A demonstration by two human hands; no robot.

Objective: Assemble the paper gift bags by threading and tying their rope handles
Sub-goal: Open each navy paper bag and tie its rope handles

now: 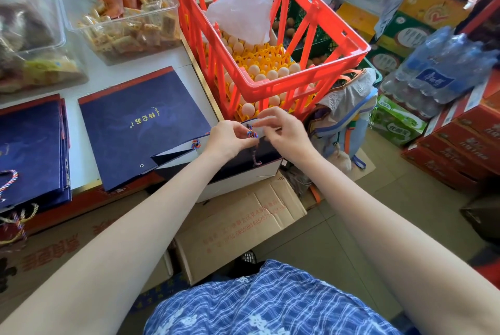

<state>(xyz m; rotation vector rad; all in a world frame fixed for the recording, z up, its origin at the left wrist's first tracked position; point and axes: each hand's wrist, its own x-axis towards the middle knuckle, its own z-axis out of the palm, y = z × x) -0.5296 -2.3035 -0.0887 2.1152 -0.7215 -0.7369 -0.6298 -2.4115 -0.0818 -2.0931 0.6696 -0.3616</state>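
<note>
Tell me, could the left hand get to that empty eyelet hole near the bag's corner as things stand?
Probably yes. The eyelet lies bare on the navy bag, just below and left of the left hand, with nothing over it. But that hand is pinching the rope with the right hand, so it must let go first.

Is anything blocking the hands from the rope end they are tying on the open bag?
Nothing visible does. The left hand and right hand both already pinch the multicoloured rope at the open bag's white rim. The red egg crate stands just behind, not between.
</note>
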